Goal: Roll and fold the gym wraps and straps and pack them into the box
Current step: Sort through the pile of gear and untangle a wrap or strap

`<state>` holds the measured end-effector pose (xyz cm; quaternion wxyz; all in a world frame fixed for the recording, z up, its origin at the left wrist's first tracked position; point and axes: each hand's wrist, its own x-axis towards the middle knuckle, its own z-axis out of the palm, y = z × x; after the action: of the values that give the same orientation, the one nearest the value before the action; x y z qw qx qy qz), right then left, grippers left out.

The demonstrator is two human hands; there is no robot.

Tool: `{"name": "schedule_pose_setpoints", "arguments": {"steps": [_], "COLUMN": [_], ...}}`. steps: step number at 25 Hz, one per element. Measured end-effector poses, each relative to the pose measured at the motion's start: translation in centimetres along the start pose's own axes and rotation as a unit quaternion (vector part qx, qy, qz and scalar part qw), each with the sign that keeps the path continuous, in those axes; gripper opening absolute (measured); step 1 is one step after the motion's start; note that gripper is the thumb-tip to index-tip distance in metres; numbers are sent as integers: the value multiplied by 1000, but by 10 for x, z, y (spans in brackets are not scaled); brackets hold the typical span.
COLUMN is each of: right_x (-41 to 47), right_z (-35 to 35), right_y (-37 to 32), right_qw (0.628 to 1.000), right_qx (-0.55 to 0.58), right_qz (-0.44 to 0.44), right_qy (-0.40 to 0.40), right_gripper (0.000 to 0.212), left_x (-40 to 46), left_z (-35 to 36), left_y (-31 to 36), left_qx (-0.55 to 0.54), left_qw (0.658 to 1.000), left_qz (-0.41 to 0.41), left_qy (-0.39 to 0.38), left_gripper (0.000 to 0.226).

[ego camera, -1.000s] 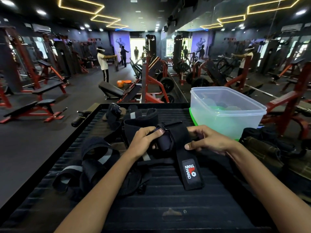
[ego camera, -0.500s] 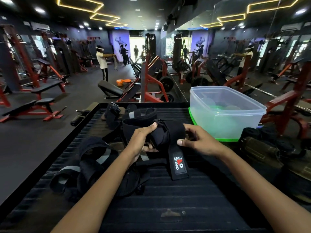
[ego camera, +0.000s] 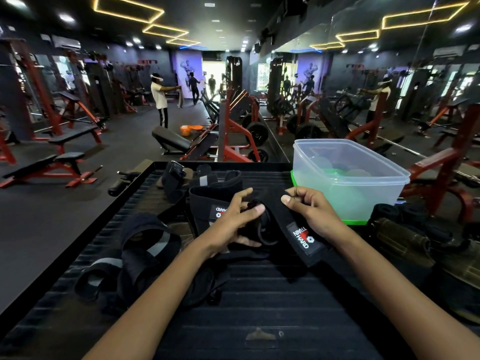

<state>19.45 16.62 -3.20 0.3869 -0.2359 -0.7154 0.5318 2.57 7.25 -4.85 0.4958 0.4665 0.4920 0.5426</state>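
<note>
1. Hard to read: where your two hands meet, the black wrap [ego camera: 296, 229] bunches into dark folds and a thin loop under your left thumb. You can't tell roll from loose fabric there. Your left palm is turned away, and its lower fingers are partly hidden by the bundle.
2. Cut off: both forearms leave the frame at the bottom edge. The dark rolls [ego camera: 405, 229] right of the box fade into shadow, so their number is unclear.
3. Wrap axis: the free tail runs from between your hands down and to the right, towards you. Its logo patch faces up, with the lettering lying along the tail.
4. Grip, left hand [ego camera: 233, 224]: thumb pressed on the bunched end, lower fingers curled beneath it, upper fingers lifted and spread.
5. Grip, right hand [ego camera: 311, 211]: thumb and curled fingers pinch the upper edge of the wrap, just right of the bundle.
6. Position: the wrap sits between both hands, just above the ribbed black tray [ego camera: 259, 307]; the tail end touches the tray below your right wrist.
7. A second wrap [ego camera: 207, 203] with the same patch stands just behind your left hand.
8. The clear box [ego camera: 348, 178] stands at the tray's far right, behind your right hand, apart from it.
9. More straps [ego camera: 140, 250] lie heaped on the left.
</note>
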Motion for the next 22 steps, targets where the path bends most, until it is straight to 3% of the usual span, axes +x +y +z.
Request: {"name": "schedule_pose_setpoints", "arguments": {"steps": [3,6,10,13,16,18,22], "right_x": [0,-1,-7,-9,-11,-12,-12], "right_z": [1,4,6,2,-7,-9,-11], "right_y": [2,2,-3,-5,-9,-11,-13], "right_qw": [998,992,993,994,989,989,976], "right_qx": [39,97,109,89,45,-13,-213], "right_qz": [31,51,49,37,44,38,-21], "right_qy": [41,61,15,-57,-135,-145,-35], "right_gripper": [13,5,42,59,72,72,66], "left_x": [-1,-1,0,0,-1,-2,1], "left_z": [0,6,4,1,0,-1,-2], "left_y": [-6,-7,-5,-3,-1,-1,-3], "left_qx": [87,69,4,-7,-2,4,-13], "left_qw": [995,997,999,999,999,999,996], "left_qz": [39,46,22,6,0,-3,-8], "left_qy": [-20,11,33,47,52,49,87], "left_gripper": [77,57,33,23,22,22,26]}}
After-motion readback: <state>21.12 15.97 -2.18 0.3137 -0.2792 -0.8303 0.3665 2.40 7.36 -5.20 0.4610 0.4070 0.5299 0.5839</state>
